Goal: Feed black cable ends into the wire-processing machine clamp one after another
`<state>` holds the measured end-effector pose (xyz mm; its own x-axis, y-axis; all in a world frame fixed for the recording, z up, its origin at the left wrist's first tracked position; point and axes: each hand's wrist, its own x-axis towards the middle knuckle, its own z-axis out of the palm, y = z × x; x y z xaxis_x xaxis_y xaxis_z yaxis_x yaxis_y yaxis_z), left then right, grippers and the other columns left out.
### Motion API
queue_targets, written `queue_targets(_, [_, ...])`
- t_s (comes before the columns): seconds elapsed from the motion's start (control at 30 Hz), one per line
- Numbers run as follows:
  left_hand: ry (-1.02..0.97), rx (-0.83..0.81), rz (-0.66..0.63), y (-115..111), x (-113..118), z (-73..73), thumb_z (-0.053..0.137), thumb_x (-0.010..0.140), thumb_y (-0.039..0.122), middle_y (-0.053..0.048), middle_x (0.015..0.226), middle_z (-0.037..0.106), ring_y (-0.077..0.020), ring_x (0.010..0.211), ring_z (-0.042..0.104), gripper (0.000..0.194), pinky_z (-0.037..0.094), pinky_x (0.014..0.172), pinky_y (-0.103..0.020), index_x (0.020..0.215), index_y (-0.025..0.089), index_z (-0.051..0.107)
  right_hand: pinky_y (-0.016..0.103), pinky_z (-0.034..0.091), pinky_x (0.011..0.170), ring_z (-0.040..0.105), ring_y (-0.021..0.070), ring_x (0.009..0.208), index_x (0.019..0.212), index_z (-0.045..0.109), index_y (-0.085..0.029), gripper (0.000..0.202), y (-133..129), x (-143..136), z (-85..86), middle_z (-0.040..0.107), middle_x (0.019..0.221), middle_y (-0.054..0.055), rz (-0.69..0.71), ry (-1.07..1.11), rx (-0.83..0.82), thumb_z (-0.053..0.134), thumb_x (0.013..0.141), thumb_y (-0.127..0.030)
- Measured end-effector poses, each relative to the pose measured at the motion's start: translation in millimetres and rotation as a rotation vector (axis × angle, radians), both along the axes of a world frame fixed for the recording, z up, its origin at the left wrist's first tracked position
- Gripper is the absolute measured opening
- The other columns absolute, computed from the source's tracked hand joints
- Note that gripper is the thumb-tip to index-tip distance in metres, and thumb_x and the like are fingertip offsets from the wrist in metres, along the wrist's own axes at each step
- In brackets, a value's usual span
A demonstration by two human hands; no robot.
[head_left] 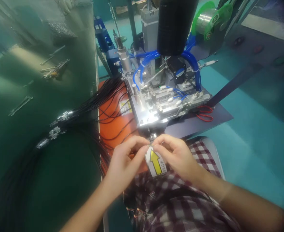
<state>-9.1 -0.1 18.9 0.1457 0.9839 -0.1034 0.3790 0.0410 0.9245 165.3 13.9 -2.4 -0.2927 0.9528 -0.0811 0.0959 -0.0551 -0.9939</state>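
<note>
My left hand (pixel 126 158) and my right hand (pixel 179 156) meet in front of the machine, thumbs and forefingers pinched close together. What sits between the fingertips is too small and covered to make out. Just beyond them is a small shiny metal part (pixel 153 136) at the front of the bright metal fixture (pixel 148 117). Below the fingertips shows a white label with a yellow arrow (pixel 157 162). Thin black cables (pixel 110 91) run across the orange surface (pixel 115 127) to the left of my hands.
A green bench (pixel 67 180) on the left carries a bundle of black cables with shiny connector ends (pixel 55 132). Blue air tubes (pixel 192 61), a black cylinder (pixel 177 27) and a green-rimmed solder wire spool (pixel 204 21) stand above the fixture. A red wire loop (pixel 206 114) lies at its right.
</note>
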Motion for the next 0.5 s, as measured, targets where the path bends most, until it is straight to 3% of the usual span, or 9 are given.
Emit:
queue_targets(0.13, [-0.022, -0.066, 0.044, 4.3, 0.6, 2.6, 0.059, 0.087, 0.034, 0.002, 0.065, 0.061, -0.009, 0.055, 0.054, 0.017, 0.041, 0.048, -0.017, 0.093, 0.021, 0.067, 0.022, 0.043, 0.053, 0.055, 0.0103, 0.058, 0.08, 0.063, -0.016, 0.013, 1.4, -3.2, 0.3, 0.06, 0.067, -0.002, -0.017, -0.022, -0.003, 0.057, 0.088, -0.024])
queue_targets(0.23, [-0.079, -0.11, 0.063, 5.1, 0.5, 2.7, 0.06, 0.086, 0.035, 0.002, 0.063, 0.06, -0.0077, 0.051, 0.05, 0.019, 0.039, 0.046, -0.017, 0.095, 0.02, 0.067, 0.023, 0.046, 0.058, 0.058, 0.0118, 0.063, 0.08, 0.063, -0.016, 0.012, 2.7, -4.0, -2.2, 0.064, 0.072, 0.0, -0.052, -0.096, 0.059, 0.057, 0.088, -0.022])
queue_targets(0.37, [-0.144, -0.155, 0.08, 3.7, 1.2, 3.2, 0.061, 0.085, 0.033, 0.003, 0.062, 0.059, -0.0064, 0.047, 0.047, 0.016, 0.037, 0.044, -0.017, 0.089, 0.018, 0.066, 0.024, 0.049, 0.061, 0.057, 0.0115, 0.064, 0.087, 0.065, -0.017, 0.008, -0.4, -3.0, -4.0, 0.066, 0.081, 0.002, -0.15, -0.214, 0.294, 0.057, 0.088, -0.018])
queue_targets(0.5, [-0.177, -0.179, 0.103, 1.9, 1.0, 2.2, 0.06, 0.085, 0.032, 0.003, 0.062, 0.059, -0.0058, 0.046, 0.048, 0.016, 0.039, 0.045, -0.017, 0.088, 0.017, 0.062, 0.025, 0.051, 0.062, 0.058, 0.0115, 0.063, 0.102, 0.066, -0.018, 0.018, -8.0, -5.5, -2.4, 0.067, 0.085, 0.003, -0.13, -0.273, 0.502, 0.055, 0.089, -0.015])
